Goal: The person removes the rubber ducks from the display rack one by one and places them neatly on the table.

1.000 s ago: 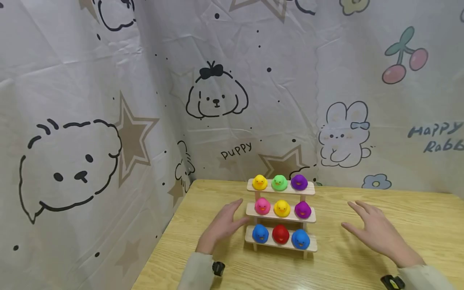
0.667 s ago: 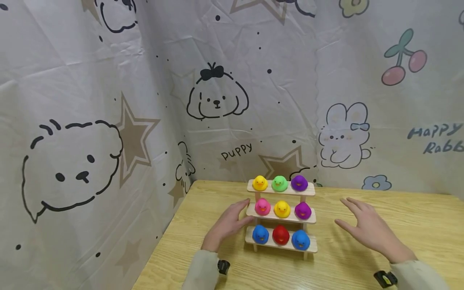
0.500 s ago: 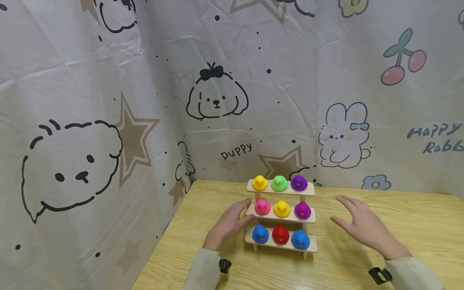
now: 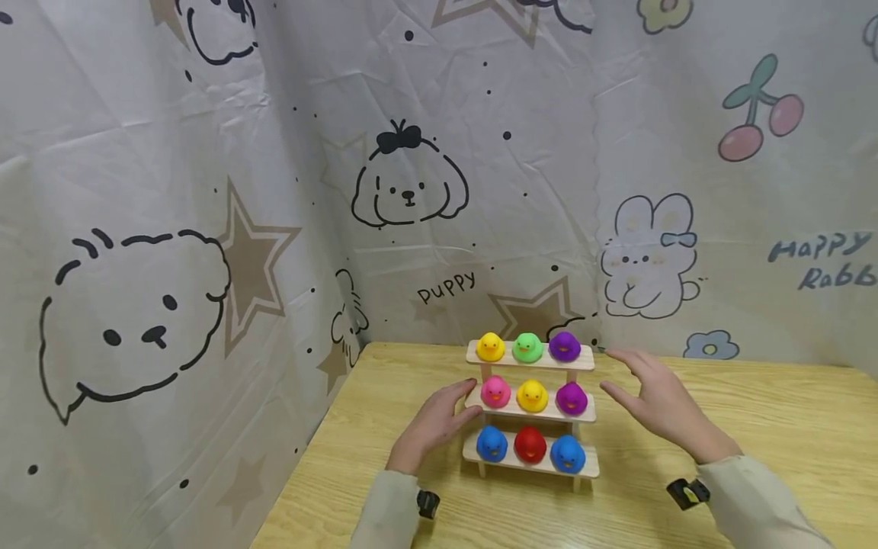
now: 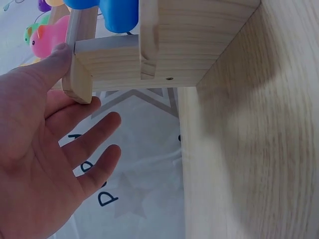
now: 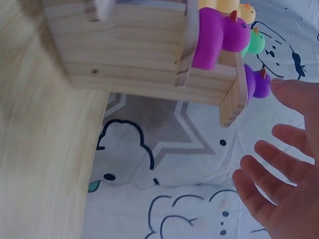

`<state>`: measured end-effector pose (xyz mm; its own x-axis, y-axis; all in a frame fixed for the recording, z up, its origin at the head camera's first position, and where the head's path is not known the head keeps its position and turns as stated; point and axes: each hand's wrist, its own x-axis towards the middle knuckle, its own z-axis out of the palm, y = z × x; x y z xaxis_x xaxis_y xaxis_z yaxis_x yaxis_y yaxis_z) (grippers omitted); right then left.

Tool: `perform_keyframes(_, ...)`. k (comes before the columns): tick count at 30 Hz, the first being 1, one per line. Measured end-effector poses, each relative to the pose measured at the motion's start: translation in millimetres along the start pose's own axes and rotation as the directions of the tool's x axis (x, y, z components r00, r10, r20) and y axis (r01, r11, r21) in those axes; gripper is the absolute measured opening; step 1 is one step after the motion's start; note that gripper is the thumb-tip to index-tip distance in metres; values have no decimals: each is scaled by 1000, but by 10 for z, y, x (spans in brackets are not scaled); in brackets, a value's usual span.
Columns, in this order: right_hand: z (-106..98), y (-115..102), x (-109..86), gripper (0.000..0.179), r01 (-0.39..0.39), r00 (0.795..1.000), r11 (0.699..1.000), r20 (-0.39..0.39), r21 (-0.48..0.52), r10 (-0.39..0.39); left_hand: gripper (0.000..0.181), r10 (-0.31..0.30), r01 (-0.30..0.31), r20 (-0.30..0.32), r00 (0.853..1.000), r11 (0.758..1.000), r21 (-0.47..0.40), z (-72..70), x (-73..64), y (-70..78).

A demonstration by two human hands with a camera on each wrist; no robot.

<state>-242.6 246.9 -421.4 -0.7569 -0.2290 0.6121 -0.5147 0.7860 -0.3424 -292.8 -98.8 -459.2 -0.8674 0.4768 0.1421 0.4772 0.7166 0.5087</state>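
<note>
A three-tier wooden display stand [image 4: 530, 462] holds several rubber ducks in rows. A pink duck [image 4: 496, 392], a yellow duck [image 4: 532, 396] and a purple duck [image 4: 571, 399] sit on the middle shelf. The bottom shelf bears a red duck [image 4: 530, 444] between two blue ones; the top shelf has yellow, green [image 4: 527, 348] and purple. My left hand [image 4: 437, 421] pinches the left end of the middle shelf, thumb above and forefinger below in the left wrist view. Off the stand's right side, my right hand [image 4: 661, 400] is held apart from it, fingers extended and holding nothing.
The stand rests on a light wood-grain table [image 4: 357, 457]. Behind and to the left hangs a pale curtain [image 4: 425, 252] printed with puppies, stars, cherries and a rabbit. Dark bands circle both wrists.
My right hand has moved left toward the stand's upper right end. My left hand has come in from the left and taken hold of the middle shelf's end. The ducks keep their places.
</note>
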Motion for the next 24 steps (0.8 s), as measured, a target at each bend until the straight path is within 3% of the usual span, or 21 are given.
perform_keyframes(7, 71, -113, 209, 45, 57, 997, 998, -54, 31, -55, 54, -34, 34, 18, 999, 999, -9, -9, 3, 30)
perform_keyframes(14, 137, -189, 396, 48, 67, 997, 997, -29, 45, -66, 55, -74, 75, 31, 997, 997, -33, -9, -1, 44)
perform_keyframes(24, 269, -154, 534, 47, 24, 999, 996, 27, 86, -26, 55, -55, 56, 25, 998, 998, -30, -13, -6, 32)
